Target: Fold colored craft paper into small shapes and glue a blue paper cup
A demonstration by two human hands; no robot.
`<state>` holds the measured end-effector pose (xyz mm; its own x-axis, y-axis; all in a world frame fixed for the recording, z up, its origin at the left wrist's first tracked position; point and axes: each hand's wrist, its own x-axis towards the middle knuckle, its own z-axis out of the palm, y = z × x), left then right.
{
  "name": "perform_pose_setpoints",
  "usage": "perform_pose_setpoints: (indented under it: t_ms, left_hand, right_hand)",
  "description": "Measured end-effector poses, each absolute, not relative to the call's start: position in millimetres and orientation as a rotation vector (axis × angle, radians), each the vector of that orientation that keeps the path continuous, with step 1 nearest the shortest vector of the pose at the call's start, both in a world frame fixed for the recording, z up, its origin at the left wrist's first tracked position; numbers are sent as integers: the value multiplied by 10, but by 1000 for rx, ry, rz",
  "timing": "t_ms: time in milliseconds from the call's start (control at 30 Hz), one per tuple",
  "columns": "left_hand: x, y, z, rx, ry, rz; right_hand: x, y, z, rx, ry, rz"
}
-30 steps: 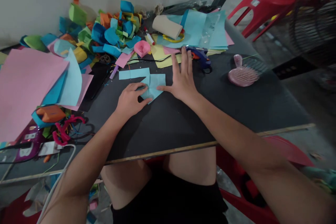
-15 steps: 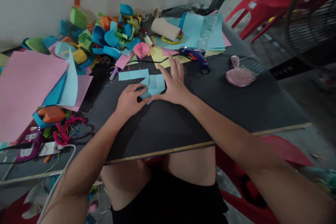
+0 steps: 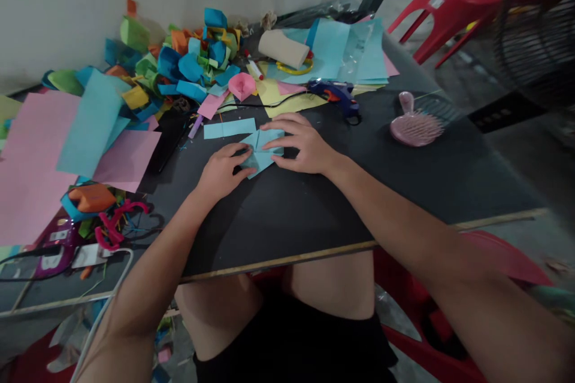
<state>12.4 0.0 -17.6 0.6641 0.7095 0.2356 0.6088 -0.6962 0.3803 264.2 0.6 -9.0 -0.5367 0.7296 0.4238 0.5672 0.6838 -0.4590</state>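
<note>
A folded light blue paper lies on the dark table in front of me, its lower corner pointing toward me. At its left edge is my left hand, thumb and forefinger apart, with the fingertips touching the paper. My right hand reaches over the paper's right part with its fingers spread and stretched out, hiding some of the folds. Just behind the folded piece lies a narrow light blue paper strip.
Coloured folded papers are heaped along the wall. Pink sheets lie at left, near pink scissors-like handles. A blue glue gun, a cardboard roll and a pink hairbrush are at right. A fan stands beyond.
My right hand has shifted right and its fingers have come down across the paper. The light blue sheet on the left pile has flopped over leftward onto the pink paper.
</note>
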Motion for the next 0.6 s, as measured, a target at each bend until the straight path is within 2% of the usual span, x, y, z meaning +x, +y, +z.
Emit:
perform_pose_setpoints:
  t_ms: [133, 267, 400, 600]
  left_hand:
    - [-26, 116, -133, 2596, 866, 363]
    - [-114, 178, -111, 2625, 873, 459]
    - [-93, 142, -93, 2707, 1012, 653]
    - [4, 31, -85, 2782, 1218, 562]
  right_hand:
    - [2661, 39, -144, -892, -2315, 495]
    - [2685, 40, -118, -897, -2416, 555]
    - [2651, -2, -74, -913, -2439, 492]
    - [2489, -94, -69, -906, -2508, 309]
